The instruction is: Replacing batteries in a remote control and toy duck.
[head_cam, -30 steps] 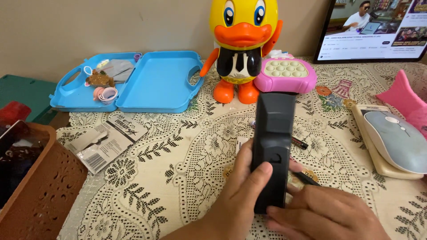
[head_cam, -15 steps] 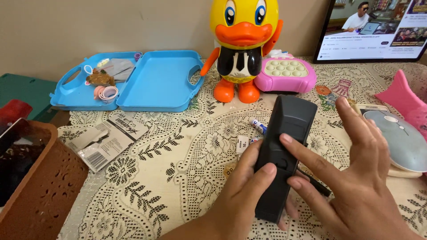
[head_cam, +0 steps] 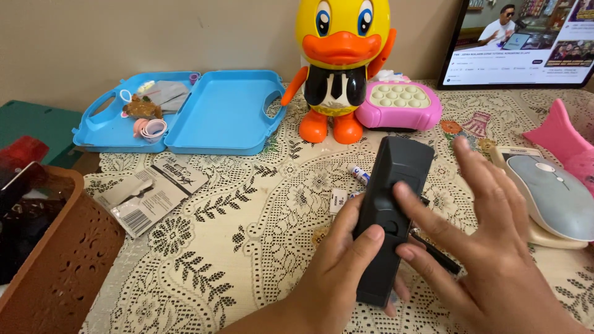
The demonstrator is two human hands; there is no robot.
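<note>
Left hand (head_cam: 343, 266) grips a black remote control (head_cam: 391, 210), back side up, thumb on the battery cover, fingers wrapped under it. The remote is held just above the desk (head_cam: 260, 204), centre of view, tilted away from the person. Right hand (head_cam: 495, 247) is spread, fingers splayed, index and middle fingertips resting on the remote's back near the cover. Cover looks closed; can't tell if cells are inside. Small batteries (head_cam: 359, 174) lie loose on the lace cloth just left of the remote, so battery work looks unfinished. A torn battery pack card (head_cam: 148, 193) lies to the left. A thin dark stick-like item (head_cam: 436, 255) lies under the right hand; can't tell what it is.

Around: open blue toy case (head_cam: 216, 114), yellow duck toy (head_cam: 343, 62), pink pop-button game (head_cam: 399, 102), grey mouse (head_cam: 554, 195) at right, brown perforated basket (head_cam: 62, 260) at left, screen (head_cam: 526, 40) behind. Nothing blocks the hands.
</note>
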